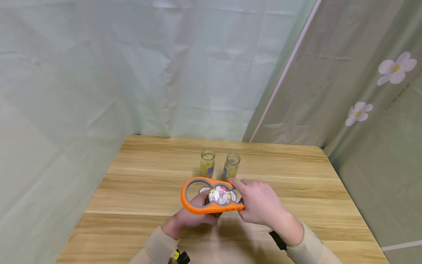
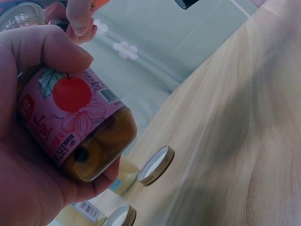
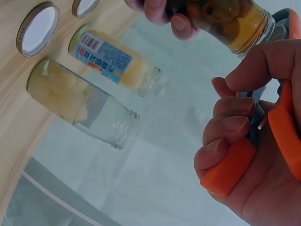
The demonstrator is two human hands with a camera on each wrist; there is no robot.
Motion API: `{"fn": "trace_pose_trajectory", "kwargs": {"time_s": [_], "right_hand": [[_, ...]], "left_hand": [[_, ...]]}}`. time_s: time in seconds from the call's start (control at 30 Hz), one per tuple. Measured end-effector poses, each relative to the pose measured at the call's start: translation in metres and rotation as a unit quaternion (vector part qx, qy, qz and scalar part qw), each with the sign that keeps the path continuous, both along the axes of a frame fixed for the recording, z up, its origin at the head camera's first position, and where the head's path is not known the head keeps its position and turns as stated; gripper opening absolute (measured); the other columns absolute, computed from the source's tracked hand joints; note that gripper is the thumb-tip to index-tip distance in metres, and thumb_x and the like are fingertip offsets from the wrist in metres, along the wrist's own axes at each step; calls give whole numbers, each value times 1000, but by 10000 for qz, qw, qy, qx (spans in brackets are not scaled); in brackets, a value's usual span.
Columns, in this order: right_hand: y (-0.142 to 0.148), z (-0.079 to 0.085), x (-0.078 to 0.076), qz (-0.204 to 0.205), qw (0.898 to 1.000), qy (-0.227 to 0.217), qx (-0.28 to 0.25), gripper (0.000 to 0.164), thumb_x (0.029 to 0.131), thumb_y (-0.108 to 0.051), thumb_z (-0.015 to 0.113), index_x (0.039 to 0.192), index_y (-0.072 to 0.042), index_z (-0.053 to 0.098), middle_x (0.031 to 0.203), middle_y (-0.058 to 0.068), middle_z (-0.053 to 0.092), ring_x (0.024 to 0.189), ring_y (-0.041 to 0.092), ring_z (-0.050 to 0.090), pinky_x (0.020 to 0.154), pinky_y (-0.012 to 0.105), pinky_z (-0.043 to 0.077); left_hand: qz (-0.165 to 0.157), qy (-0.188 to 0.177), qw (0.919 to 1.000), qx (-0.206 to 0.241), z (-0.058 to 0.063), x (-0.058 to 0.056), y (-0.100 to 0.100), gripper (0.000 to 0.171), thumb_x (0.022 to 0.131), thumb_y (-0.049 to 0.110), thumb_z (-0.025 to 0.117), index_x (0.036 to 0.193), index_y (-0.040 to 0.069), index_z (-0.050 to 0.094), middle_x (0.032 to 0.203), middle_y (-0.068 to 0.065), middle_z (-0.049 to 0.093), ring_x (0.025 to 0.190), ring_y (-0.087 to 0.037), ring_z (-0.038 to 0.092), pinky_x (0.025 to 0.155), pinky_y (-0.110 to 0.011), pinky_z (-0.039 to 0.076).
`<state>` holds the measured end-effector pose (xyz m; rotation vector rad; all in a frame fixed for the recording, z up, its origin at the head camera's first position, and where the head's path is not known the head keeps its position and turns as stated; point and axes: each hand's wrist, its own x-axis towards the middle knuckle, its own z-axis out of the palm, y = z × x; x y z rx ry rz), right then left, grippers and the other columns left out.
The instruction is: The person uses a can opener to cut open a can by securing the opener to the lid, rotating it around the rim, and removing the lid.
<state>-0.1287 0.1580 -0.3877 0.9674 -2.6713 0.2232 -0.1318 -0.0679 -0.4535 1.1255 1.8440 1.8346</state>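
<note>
My left hand (image 1: 194,214) grips a glass fruit jar (image 2: 77,110) with a pink label showing a red fruit; dark round pieces sit in amber liquid. An orange jar opener (image 1: 199,210) with grey inner edges lies across the jar's top. The printed lid (image 1: 219,195) shows through its middle opening. My right hand (image 1: 260,201) holds the opener's handle end, fingers curled round the orange handle (image 3: 230,167) in the right wrist view. How tightly the opener sits on the lid cannot be told.
Two lidless glass jars of pale yellow fruit, a left one (image 1: 207,165) and a right one (image 1: 232,167), stand beyond my hands. Two loose lids (image 2: 156,165) lie on the wooden table (image 1: 138,190) near them. Pale curtains (image 1: 211,73) surround the table.
</note>
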Motion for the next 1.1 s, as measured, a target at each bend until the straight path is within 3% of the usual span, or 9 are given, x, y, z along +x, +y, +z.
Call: {"fn": "trace_pose_trajectory", "kwargs": {"time_s": [0.07,0.17,0.37,0.5,0.63,0.73,0.9,1.0,1.1], "right_hand": [[0,0,0,-78,10000,-34,-17,62,55,-15,66,116,-21,62,65,-16,45,52,5,41,42,27,40],[0,1,0,-207,9997,-78,-50,52,53,-16,67,105,-21,60,67,-16,45,53,5,42,42,27,39],[1,2,2,-264,9995,-113,-119,44,52,-16,67,94,-22,55,65,-16,40,52,6,40,42,27,36],[3,3,2,-284,9995,-95,-130,45,51,-15,66,94,-22,55,65,-17,40,51,6,39,41,27,36],[5,1,2,-314,9994,-98,-145,46,51,-15,66,96,-22,57,65,-17,40,51,6,39,42,27,36],[6,-1,3,-342,9992,-98,-182,46,52,-16,67,98,-22,58,65,-17,40,51,5,40,42,26,36],[7,-2,3,-436,9987,-37,-272,45,54,-14,65,97,-22,59,64,-17,41,51,4,39,42,25,36],[8,-2,2,-477,9984,-30,-312,44,54,-13,64,97,-22,59,64,-17,42,51,4,39,42,24,36],[9,-3,2,-507,9982,-38,-315,44,54,-14,65,96,-21,59,65,-17,42,51,4,39,43,24,36]], "left_hand": [[-74,-153,9998,128,0,-1,0,96,63,-25,57,147,19,43,108,-14,62,80,-18,51,72,-24,43],[-76,-355,9991,204,-1,-1,0,86,68,-24,58,143,18,49,102,-10,62,75,-17,47,66,-23,40],[-192,-488,9978,405,-3,-5,-2,86,70,-23,54,145,17,48,122,-9,62,81,-22,46,69,-26,40],[-373,-509,9955,712,-6,-11,-1,85,70,-22,53,146,13,45,132,-12,58,97,-27,53,80,-27,45],[-347,-21,9951,926,-3,-13,-2,80,71,-20,51,146,6,42,143,-15,51,119,-32,51,96,-30,44],[-103,446,9933,1065,12,-11,-2,71,74,-18,50,142,-1,42,139,-19,54,120,-33,52,96,-30,45],[22,728,9868,1444,37,-13,-3,56,78,-11,54,132,-10,43,128,-27,59,112,-39,56,92,-37,51],[548,899,9890,1036,24,-21,-14,59,83,-3,68,137,-2,45,128,-19,60,111,-32,58,91,-41,53],[1403,787,9864,323,1,-27,-28,69,80,5,81,139,11,48,129,-13,59,114,-26,57,95,-42,52]]}}
